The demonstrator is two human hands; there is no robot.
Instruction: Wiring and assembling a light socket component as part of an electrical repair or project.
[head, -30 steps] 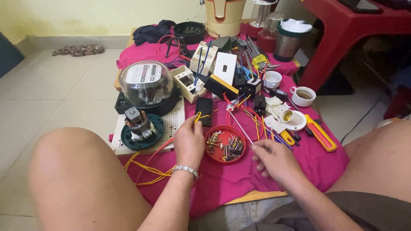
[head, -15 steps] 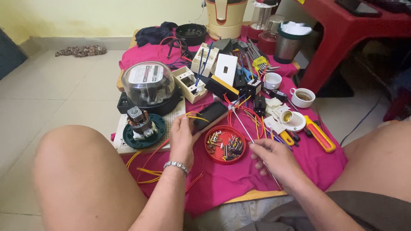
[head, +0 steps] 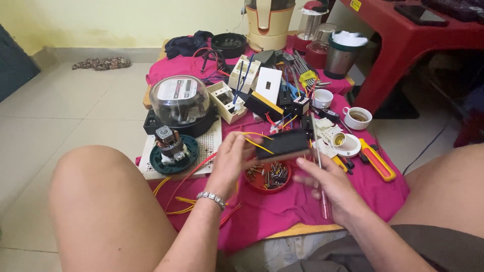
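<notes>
While the left hand [head: 229, 161] lifts a black box [head: 282, 143] above the pink cloth [head: 302, 206], its grip is pinching the box's left end, with yellow and red wires [head: 257, 143] trailing from that side. That box hangs tilted just over a round red dish [head: 267, 176] filled with small screws. Just right of the dish, the right hand [head: 327, 189] sits close under the box; its fingers are curled around a thin screwdriver [head: 320, 166] that stands nearly upright, and one fingertip reaches toward the box's lower edge, though whether it touches is hard to tell.

Left of the hands, a small motor on a dark green round base [head: 174, 151] stands on a white perforated board [head: 206, 151], and behind it sits a meter with a clear dome [head: 179, 98]. Cream switch boxes [head: 227, 100] and a white switch plate [head: 268, 85] lie beyond the box. To the right are a white lamp holder [head: 343, 143], a yellow-handled tool [head: 375, 161] and a white cup [head: 358, 117]. A red plastic table [head: 403, 55] stands at the far right.
</notes>
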